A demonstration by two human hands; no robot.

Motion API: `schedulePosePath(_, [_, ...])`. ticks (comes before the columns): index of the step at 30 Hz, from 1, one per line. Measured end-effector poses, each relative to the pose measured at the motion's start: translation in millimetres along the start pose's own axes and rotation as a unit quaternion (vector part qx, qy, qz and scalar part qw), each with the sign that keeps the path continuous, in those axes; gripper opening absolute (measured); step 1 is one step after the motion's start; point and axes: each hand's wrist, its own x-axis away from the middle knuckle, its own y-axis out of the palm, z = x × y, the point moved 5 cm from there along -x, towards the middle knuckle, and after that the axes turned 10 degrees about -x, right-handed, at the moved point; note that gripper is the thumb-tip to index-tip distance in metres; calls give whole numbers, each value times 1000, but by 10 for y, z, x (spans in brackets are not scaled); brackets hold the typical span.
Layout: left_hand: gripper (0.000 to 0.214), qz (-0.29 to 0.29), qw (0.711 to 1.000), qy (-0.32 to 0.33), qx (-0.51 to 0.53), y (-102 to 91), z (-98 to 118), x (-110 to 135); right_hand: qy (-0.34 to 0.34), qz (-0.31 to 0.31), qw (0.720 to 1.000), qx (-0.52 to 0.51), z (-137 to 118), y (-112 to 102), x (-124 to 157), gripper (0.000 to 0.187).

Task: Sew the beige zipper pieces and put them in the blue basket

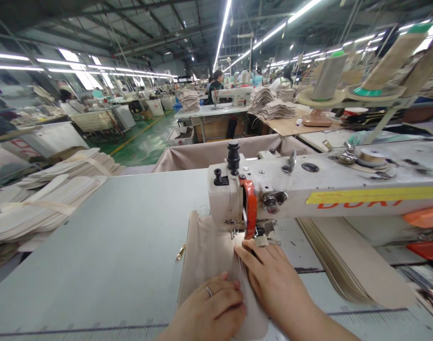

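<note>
A beige fabric piece [211, 251] lies on the pale table under the needle area of a white sewing machine [223, 199]. My left hand [212, 308], with a ring on one finger, rests on the near part of the fabric; its fingers are curled together at a fold. My right hand [273, 270] lies flat along the fabric's right side, fingers stretched forward close to the presser foot, index fingertip by the needle. A gold zipper pull [181, 252] sits on the table just left of the fabric.
Bundled beige panels [46, 199] are piled at the left. A stack of cut panels [358, 265] lies under the machine arm at right. Thread cones [330, 76] stand behind it. A printed ruler [77, 334] runs along the near edge. Further back, people work at other machines.
</note>
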Motion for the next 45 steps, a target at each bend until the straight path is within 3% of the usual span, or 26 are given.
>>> schedulePosePath(9, [26, -140, 988, -22, 63, 48, -152, -55, -6, -5, 1000, -7, 3, 12, 0, 43])
schedulePosePath(27, [21, -179, 983, -44, 27, 170, -503, -261, -2, 0, 999, -43, -20, -51, -26, 48])
schedulePosePath(39, [21, -156, 981, -110, 31, 321, -788, -281, 3, 5, 1000, -25, 0, -25, -34, 46])
schedulePosePath(45, [27, -114, 985, -128, 3, 391, -903, -270, 16, 9, 1000, -15, -2, -19, -60, 47])
